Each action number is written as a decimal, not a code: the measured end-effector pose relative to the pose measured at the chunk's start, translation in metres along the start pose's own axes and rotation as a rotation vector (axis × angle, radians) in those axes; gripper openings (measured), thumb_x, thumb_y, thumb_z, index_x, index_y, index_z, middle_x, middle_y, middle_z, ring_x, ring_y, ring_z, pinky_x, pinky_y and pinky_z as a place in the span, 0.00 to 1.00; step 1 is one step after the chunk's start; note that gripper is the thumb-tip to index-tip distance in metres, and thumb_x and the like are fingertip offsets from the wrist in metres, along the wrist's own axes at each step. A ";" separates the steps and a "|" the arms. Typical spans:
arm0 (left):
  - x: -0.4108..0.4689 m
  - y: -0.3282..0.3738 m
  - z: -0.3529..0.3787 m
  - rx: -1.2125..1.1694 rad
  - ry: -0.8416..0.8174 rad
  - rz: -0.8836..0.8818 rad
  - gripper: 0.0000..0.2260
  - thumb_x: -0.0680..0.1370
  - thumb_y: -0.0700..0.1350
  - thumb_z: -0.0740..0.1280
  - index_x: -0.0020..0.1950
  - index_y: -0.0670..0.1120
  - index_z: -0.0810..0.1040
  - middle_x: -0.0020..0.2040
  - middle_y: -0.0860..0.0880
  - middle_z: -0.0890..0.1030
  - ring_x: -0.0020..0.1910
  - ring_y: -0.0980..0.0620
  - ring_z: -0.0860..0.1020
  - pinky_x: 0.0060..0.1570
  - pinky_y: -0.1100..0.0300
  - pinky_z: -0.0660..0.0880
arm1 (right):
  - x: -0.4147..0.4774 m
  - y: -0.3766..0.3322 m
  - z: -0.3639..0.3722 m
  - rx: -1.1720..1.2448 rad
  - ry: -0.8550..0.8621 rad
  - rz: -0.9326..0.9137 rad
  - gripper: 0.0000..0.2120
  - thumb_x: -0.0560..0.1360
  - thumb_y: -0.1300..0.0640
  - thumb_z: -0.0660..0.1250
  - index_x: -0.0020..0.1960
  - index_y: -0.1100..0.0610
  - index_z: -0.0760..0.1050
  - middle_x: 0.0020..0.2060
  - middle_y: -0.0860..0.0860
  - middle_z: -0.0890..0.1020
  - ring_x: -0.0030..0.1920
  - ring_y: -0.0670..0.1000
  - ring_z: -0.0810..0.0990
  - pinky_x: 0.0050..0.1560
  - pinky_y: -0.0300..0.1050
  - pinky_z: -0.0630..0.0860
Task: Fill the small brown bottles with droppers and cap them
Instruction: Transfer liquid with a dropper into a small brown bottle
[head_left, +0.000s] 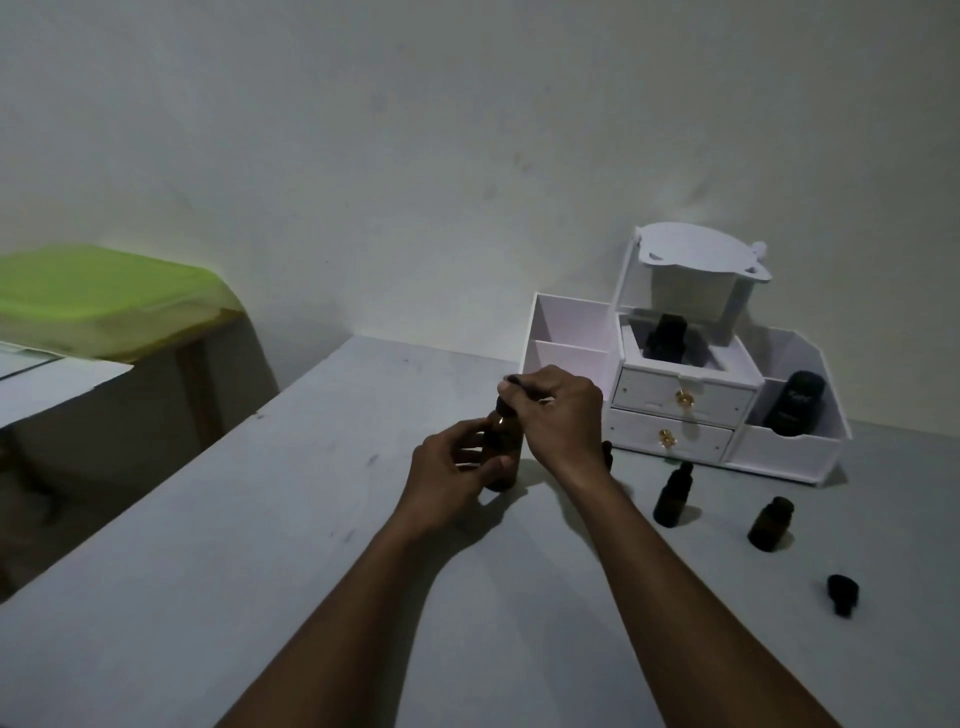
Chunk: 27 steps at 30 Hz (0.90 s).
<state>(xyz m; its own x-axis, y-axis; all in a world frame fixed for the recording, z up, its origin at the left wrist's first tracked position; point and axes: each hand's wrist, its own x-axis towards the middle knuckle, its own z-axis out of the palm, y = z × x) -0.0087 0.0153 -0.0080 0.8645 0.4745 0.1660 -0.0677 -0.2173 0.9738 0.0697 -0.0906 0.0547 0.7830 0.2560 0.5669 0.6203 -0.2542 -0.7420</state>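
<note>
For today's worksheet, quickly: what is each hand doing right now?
Left hand: closed around the brown bottle, steadying it upright.
Right hand: pinching a dark dropper at the bottle's neck.

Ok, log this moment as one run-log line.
left hand: grips brown bottle upright on table | right hand: holds dropper at its neck | open bottle, loose cap: waiting

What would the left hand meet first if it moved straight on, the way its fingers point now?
Nothing new: the left hand already wraps the brown bottle standing on the table. Past it, probably the right hand; depth is unclear.
</note>
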 end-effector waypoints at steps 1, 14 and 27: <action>0.001 0.000 0.001 0.006 -0.001 -0.005 0.25 0.73 0.46 0.78 0.69 0.52 0.77 0.59 0.54 0.82 0.52 0.56 0.81 0.42 0.70 0.76 | 0.001 0.000 0.000 -0.001 0.006 -0.003 0.06 0.73 0.58 0.74 0.48 0.59 0.86 0.41 0.51 0.86 0.38 0.39 0.80 0.40 0.22 0.72; 0.000 0.002 0.002 0.005 0.007 -0.033 0.26 0.74 0.44 0.77 0.70 0.52 0.76 0.60 0.54 0.81 0.54 0.55 0.80 0.46 0.66 0.75 | 0.012 -0.019 -0.010 0.033 -0.033 0.006 0.07 0.74 0.55 0.74 0.49 0.57 0.86 0.42 0.50 0.87 0.42 0.45 0.85 0.47 0.35 0.79; -0.039 0.026 0.029 0.043 0.459 0.335 0.21 0.72 0.36 0.77 0.60 0.52 0.77 0.53 0.59 0.79 0.51 0.59 0.80 0.46 0.67 0.77 | 0.053 -0.076 -0.093 0.200 0.148 -0.153 0.06 0.74 0.56 0.73 0.47 0.58 0.85 0.37 0.46 0.86 0.39 0.42 0.86 0.47 0.38 0.82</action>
<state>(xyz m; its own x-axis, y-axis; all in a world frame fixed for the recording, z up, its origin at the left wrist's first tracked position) -0.0302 -0.0334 0.0064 0.4935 0.6940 0.5242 -0.2722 -0.4492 0.8509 0.0683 -0.1445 0.1742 0.6883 0.1348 0.7128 0.7219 -0.0302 -0.6914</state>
